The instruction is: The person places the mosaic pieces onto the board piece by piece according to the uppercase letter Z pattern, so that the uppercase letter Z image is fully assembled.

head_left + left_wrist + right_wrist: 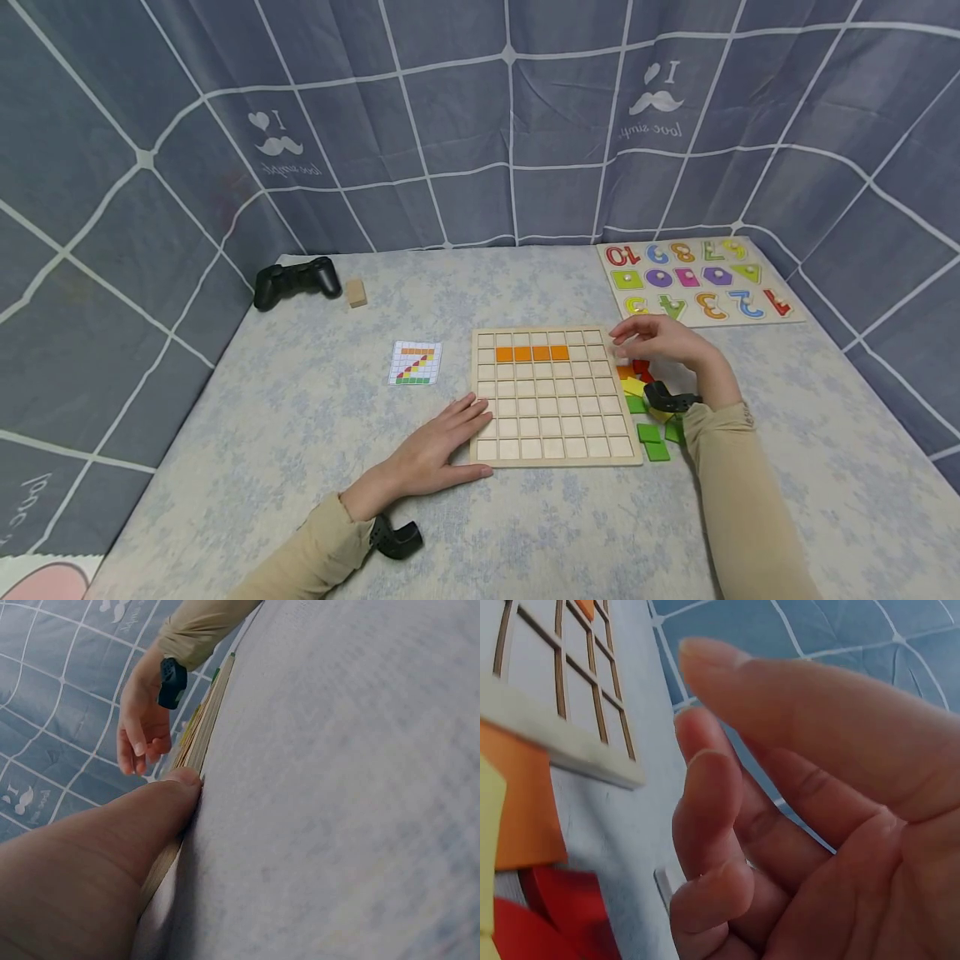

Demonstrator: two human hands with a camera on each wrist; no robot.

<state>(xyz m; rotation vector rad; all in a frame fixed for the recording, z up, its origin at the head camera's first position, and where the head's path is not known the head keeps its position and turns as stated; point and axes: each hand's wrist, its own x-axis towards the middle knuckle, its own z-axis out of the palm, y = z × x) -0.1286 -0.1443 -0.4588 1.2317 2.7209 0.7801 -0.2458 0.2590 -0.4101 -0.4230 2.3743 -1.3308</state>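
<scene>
A wooden grid board (553,462) lies flat on the table, with several orange tiles (532,354) side by side in its second row from the back. My left hand (431,454) rests at the board's left edge, fingers spread and touching the frame; in the left wrist view the thumb (154,817) presses along the board's side. Over the board's back right corner hovers my right hand (660,342), its fingers loosely bent with nothing between them. Below it are loose red tiles (570,907), an orange tile (521,799), yellow tiles (633,387) and green tiles (657,451).
Left of the board lies a pattern card (416,363) with a coloured Z-like figure. Farther back are a black game controller (296,281) and a small wooden block (356,292). A number-and-shape puzzle board (701,283) occupies the back right corner. Grey checked curtains (465,125) enclose the table.
</scene>
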